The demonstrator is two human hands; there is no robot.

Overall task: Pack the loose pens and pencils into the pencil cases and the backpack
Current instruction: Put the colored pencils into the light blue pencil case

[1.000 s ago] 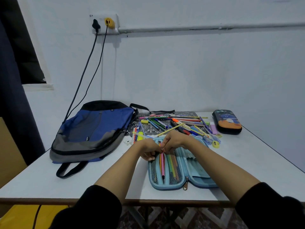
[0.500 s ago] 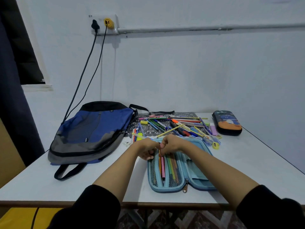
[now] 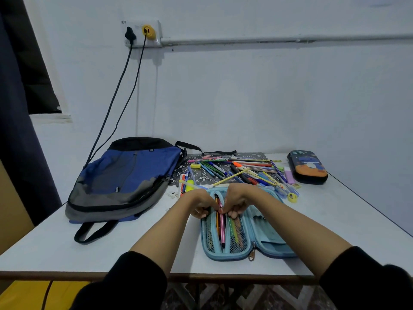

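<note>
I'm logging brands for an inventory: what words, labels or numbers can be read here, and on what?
No text here can be read.
backpack: two small tags, too small to read.
ruler: markings blurred.
socket plate: a mark by its corner, unreadable.
dark pencil case: pictures only, no legible words.

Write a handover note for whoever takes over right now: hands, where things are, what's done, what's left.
Hands: left hand and right hand have curled fingers, both apparently pinching the pink pen over the open blue pencil case.
Things: several pens lie in that case's mesh pockets. The loose pile lies behind it on the table. The backpack lies flat at left. The dark pencil case sits closed, far right.
Done: a few pens packed.
Left: seat the pink pen, then pack the pile.
</note>
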